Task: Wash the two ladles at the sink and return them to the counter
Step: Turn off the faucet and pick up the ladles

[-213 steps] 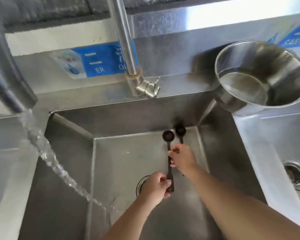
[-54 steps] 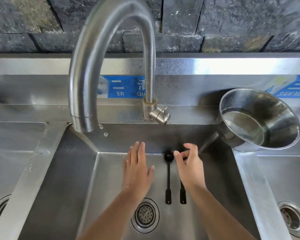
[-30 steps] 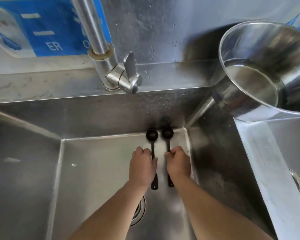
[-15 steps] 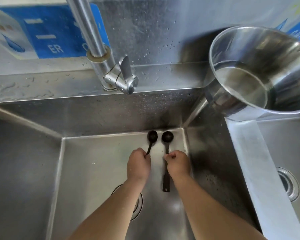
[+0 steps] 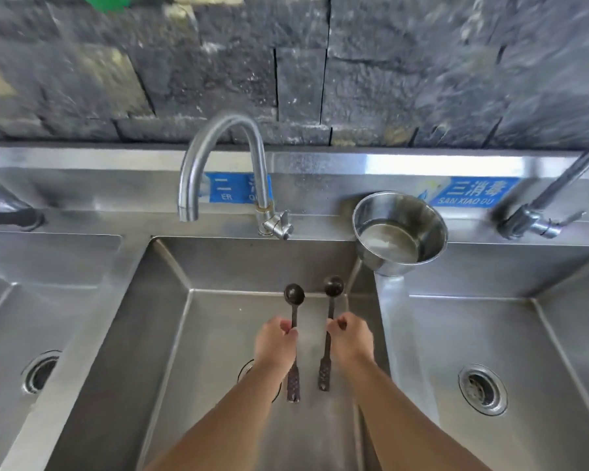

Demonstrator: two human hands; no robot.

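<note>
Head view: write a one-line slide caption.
Left hand holds the left ladle, right hand the right ladle, both over the middle sink basin, near a steel bowl.

Left hand (image 5: 275,341), right hand (image 5: 351,338): fingers curl under, tips out of sight. Each hand covers a stretch of shaft on its ladle, the left ladle (image 5: 293,294) and the right ladle (image 5: 333,286). Ladle bowls are dark, insides unreadable. Middle drain (image 5: 245,370) mostly behind the left forearm. Blue label (image 5: 223,193) crossed by the faucet (image 5: 188,188), lettering broken. Wall (image 5: 456,79) smeared by blur, worst toward the right. Green thing (image 5: 108,1) cut by the top edge, can't identify. Right faucet (image 5: 558,185) runs off the right edge. Dark fitting (image 5: 4,209) at the left edge, cut and blurred. Both forearms leave the bottom edge.
</note>
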